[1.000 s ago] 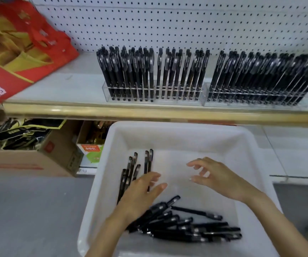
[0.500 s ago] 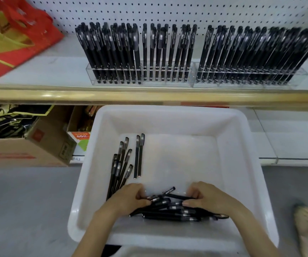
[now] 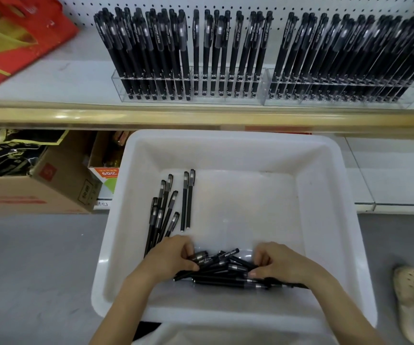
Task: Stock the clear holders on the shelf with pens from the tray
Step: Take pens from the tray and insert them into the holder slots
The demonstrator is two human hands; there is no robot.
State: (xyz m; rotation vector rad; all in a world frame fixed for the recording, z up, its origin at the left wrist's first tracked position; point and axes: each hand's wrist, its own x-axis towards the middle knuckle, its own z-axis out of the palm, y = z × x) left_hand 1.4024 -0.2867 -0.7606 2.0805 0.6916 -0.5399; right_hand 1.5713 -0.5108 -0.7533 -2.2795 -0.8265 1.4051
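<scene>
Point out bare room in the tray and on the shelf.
Tray: floor free between the pen pair and the right wall. Shelf: free between red bag and left holder. Crowded: the near wall, where left hand and right hand grip the pen pile.

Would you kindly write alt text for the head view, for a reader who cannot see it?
A person's left hand and right hand hold a bundle of black pens at the near end of a white tray; loose pens lie by its left wall. On the shelf above, the left holder and right holder hold rows of pens.
</scene>
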